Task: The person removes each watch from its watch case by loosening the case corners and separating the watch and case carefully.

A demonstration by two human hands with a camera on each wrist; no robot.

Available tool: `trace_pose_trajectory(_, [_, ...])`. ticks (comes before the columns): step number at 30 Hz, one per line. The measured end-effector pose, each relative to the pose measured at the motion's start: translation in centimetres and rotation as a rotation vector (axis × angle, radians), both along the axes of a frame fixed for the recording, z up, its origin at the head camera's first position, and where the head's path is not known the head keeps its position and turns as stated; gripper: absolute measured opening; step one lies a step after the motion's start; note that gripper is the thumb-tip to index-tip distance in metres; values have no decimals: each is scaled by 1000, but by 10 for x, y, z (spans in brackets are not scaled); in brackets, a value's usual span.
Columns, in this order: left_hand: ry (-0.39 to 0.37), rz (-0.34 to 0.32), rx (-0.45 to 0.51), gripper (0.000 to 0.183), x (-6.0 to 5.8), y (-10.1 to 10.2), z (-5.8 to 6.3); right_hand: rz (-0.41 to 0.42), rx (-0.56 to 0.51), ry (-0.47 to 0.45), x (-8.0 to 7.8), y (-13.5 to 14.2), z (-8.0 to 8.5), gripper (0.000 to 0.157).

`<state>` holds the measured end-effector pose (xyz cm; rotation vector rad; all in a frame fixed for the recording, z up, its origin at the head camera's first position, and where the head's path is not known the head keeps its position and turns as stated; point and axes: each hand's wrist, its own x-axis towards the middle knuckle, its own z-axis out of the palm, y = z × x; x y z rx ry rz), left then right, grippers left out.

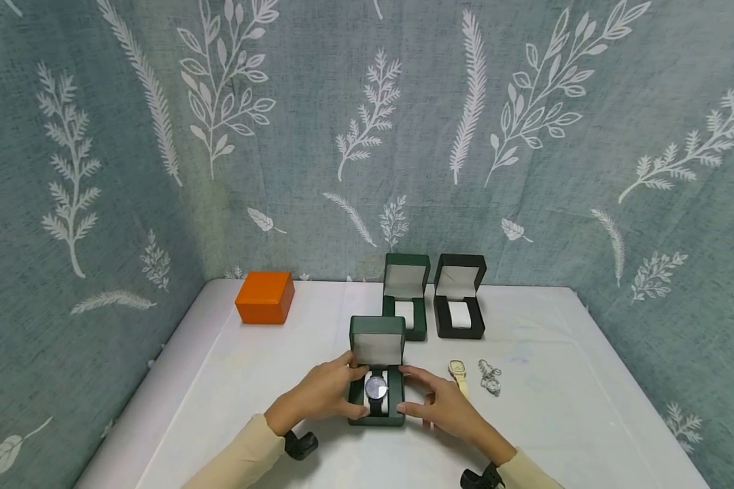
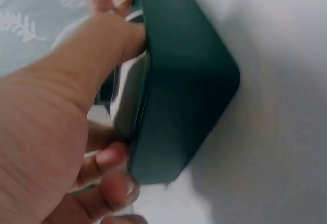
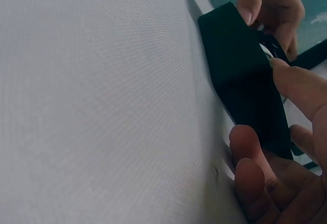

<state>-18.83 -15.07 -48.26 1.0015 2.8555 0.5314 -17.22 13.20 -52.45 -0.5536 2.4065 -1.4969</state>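
Observation:
An open green watch box (image 1: 377, 324) stands on the table between both hands, lid upright at the back. Inside, a dark-strapped watch (image 1: 376, 388) with a round face sits around a white cushion. My left hand (image 1: 319, 392) grips the box's left side; in the left wrist view its thumb reaches over the rim of the green box (image 2: 189, 76). On the opposite side, my right hand (image 1: 443, 407) holds the box with its thumb at the front right edge. The right wrist view shows its fingers curled beside the green wall (image 3: 237, 55).
Behind stand another open green watch box (image 1: 406, 261) and an open black one (image 1: 478, 329), each with a white cushion. A gold watch (image 1: 457, 370) and a silver watch (image 1: 491, 382) lie to the right. An orange box (image 1: 265, 299) stands at the back left, near the patterned curtain (image 1: 318, 136).

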Motion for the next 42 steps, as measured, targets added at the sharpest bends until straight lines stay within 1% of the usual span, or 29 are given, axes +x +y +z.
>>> trace_pose_trajectory(2, [20,8,-27,76,0,5,1,-2,-9,-2,1,1,0,69])
trace_pose_trajectory(5, [18,9,-39,72,0,10,5,-1,1,-7,1,1,-1,69])
trace_pose_trajectory(8, [1,-9,-34,68,-2,11,10,-4,5,-12,0,0,-1,69])
trace_pose_trajectory(12, [-2,-33,-37,65,-6,11,13,-3,-10,-21,-1,0,1,69])
trace_pose_trajectory(14, [3,-35,-38,66,-6,12,12,-1,-14,-22,-2,0,1,69])
trace_pose_trajectory(18, [17,-15,-30,70,-4,12,11,-2,-15,-17,-2,1,1,68])
trace_pose_trajectory(25, [75,29,-29,76,-4,12,4,3,10,0,-3,2,-3,69])
trace_pose_trajectory(29, [70,41,-3,77,-4,10,0,2,6,2,-2,2,-2,69])
trace_pose_trajectory(31, [60,49,27,76,-3,9,-1,3,-2,2,-2,1,-1,68])
trace_pose_trajectory(34, [49,69,73,74,-2,8,-1,2,-11,1,-2,1,0,68])
trace_pose_trajectory(37, [36,87,91,72,-1,8,0,1,-15,1,-1,1,0,67])
trace_pose_trajectory(39, [32,86,70,72,0,9,2,-1,-14,-3,-1,1,-1,68])
trace_pose_trajectory(42, [58,64,-19,68,1,12,5,-2,-1,-4,-2,1,-2,68])
